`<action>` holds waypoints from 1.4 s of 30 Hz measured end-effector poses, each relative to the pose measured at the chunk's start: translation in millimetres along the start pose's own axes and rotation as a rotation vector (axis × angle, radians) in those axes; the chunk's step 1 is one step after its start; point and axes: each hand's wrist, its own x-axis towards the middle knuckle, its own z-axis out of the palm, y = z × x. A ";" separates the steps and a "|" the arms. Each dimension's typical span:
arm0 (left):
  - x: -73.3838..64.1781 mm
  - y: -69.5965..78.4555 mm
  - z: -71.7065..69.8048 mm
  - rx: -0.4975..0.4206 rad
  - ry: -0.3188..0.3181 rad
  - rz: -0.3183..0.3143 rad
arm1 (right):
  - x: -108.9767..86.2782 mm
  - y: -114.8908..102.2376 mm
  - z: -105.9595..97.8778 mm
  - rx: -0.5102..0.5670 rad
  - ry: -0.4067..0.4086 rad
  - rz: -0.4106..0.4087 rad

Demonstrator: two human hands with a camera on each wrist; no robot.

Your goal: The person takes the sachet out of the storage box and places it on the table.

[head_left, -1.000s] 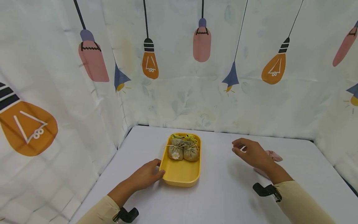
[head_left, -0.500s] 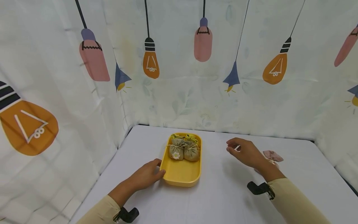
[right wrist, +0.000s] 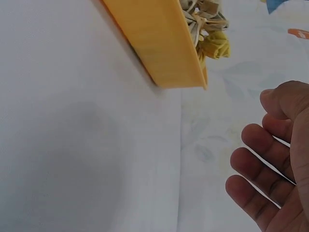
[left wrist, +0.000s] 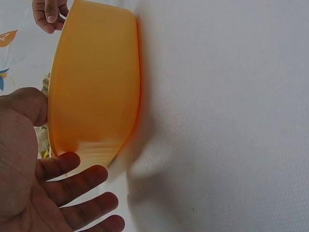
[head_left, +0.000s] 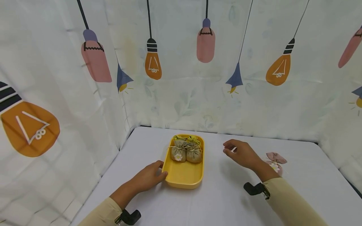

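A yellow tray (head_left: 183, 175) stands on the table, with small drawstring pouches in its far half. Two are beige, a flowered pouch (head_left: 178, 153) and a plain pouch (head_left: 194, 154); yellow-green cloth (head_left: 193, 139) shows behind them. My left hand (head_left: 148, 177) is at the tray's left side, thumb at the rim and fingers spread loosely by the outer wall. Held above the table right of the tray, my right hand (head_left: 240, 153) has loosely bent fingers and nothing in them. A pink pouch (head_left: 276, 158) with a white flower lies beyond the right wrist, partly hidden by it.
White cloth covers the table (head_left: 217, 201). A curtain (head_left: 181, 100) printed with lamps and bulbs hangs at the back and sides. Each wrist wears a black camera mount, such as the right wrist mount (head_left: 255, 189).
My right hand has moved left, away from the pink pouch and toward the tray, so more of that pouch shows. The left hand and the tray have stayed in place.
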 end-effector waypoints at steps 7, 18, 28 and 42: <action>0.7 -0.4 0.1 0.001 -0.001 0.004 | 6.7 -6.2 7.7 -0.012 0.004 0.023; 1.8 -2.7 0.7 0.009 0.001 0.005 | 18.1 -17.2 18.7 0.008 -0.017 0.069; 2.0 -4.0 2.1 0.006 0.008 0.013 | 21.2 -22.3 29.0 0.033 -0.032 0.062; 0.1 -1.7 0.8 0.004 0.014 0.020 | 32.1 -32.4 42.5 0.031 -0.065 0.068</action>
